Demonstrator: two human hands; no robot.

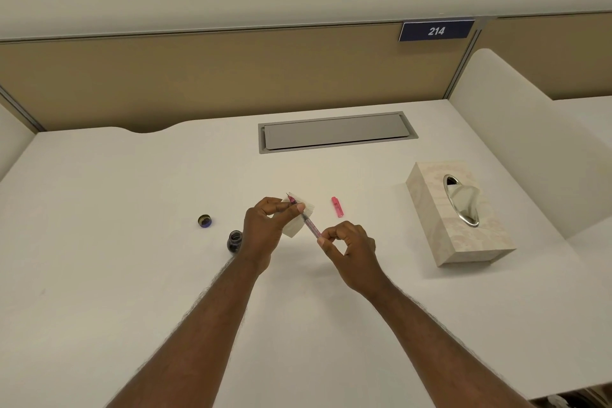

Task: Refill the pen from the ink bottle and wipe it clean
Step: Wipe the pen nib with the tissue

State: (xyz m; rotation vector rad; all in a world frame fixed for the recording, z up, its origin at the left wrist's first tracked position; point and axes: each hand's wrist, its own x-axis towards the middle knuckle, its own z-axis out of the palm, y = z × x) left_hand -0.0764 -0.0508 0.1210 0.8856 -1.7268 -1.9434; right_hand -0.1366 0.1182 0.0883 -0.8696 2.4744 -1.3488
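Left hand (pixel 265 225), centre of frame: fingers closed, pinching a thin, crumpled white tissue (pixel 296 220) around the front end of the pen (pixel 306 220). Right hand (pixel 347 247), just right of centre: thumb and forefinger pinched on the pen's rear end, remaining fingers curled. The pen is held between both hands, clear of the tabletop (pixel 132 242), slanting from upper left to lower right. Its barrel is slender and see-through with a pink tint; the tip shows dark red above the tissue.

One ink bottle (pixel 234 241), small, round, dark glass, uncapped, stands upright just left of the left wrist. One bottle cap (pixel 205 221), round, dark with a blue rim, lies further left, apart from the bottle. One pen cap (pixel 337 207), pink plastic, short and tubular, lies right of the hands.

One tissue box (pixel 463 242), rectangular with a pale marbled finish and an oval metal-rimmed slot, sits at right; a tissue stands out of the slot. The tabletop is smooth, matt white. One grey rectangular hatch (pixel 334 132) is set into it above centre. One blue sign (pixel 436 30) reading 214 hangs at upper right.
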